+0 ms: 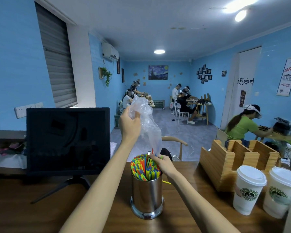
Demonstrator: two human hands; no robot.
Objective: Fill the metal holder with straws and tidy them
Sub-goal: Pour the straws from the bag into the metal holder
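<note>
A shiny metal holder (146,197) stands upright on the wooden counter, packed with several colourful straws (144,169) whose tops stick out of it. Raised above it, my left hand (130,125) is shut on the top of a clear plastic bag (147,126) that hangs down to the straw tops. My right hand (163,163) rests at the holder's right rim, its fingers pinching straw ends at the bag's lower opening. One yellow straw (167,182) lies on the counter behind the holder.
A dark monitor (67,140) on a stand is at the left. A wooden organiser (225,165) and lidded paper cups (249,189) fill the right side. Beyond the counter (97,214) is a chair and a room with several seated people.
</note>
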